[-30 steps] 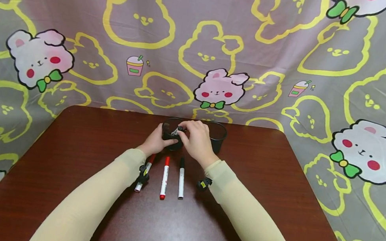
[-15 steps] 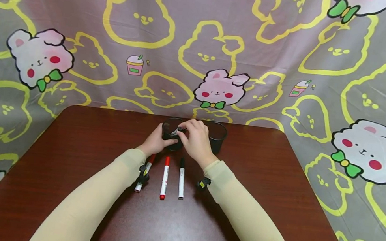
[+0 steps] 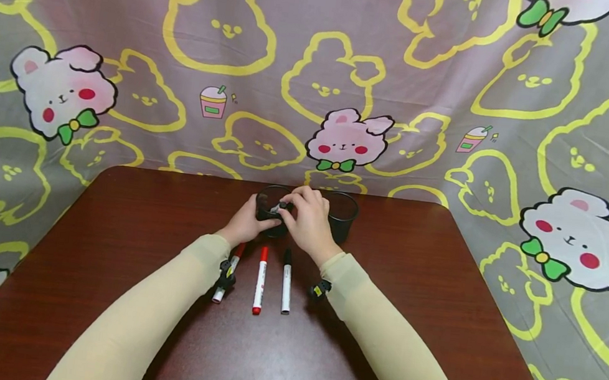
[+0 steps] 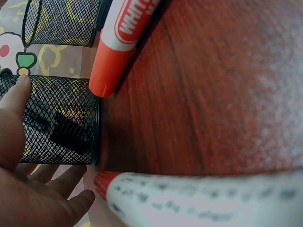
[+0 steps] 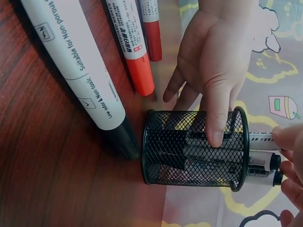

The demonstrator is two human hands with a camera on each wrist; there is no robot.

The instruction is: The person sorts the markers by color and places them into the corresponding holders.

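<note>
Near the table's back edge, my left hand grips a black mesh pen cup, its thumb lying along the mesh. My right hand is at the cup's mouth, where its fingers pinch the end of a white marker that reaches into the cup. Beside that one, two black-ended markers stick out of the rim near the right fingertips. Dark caps show through the mesh at the bottom. Part of the right hand lies outside the right wrist view.
A second black mesh cup stands to the right. On the table before the cups lie a red-capped marker, a black-capped marker and another red-capped marker, partly covered by the left wrist. A patterned cloth hangs behind.
My right hand has edged very slightly away from me at the cup's mouth. The left hand, the cup and the markers on the table stay where they were.
</note>
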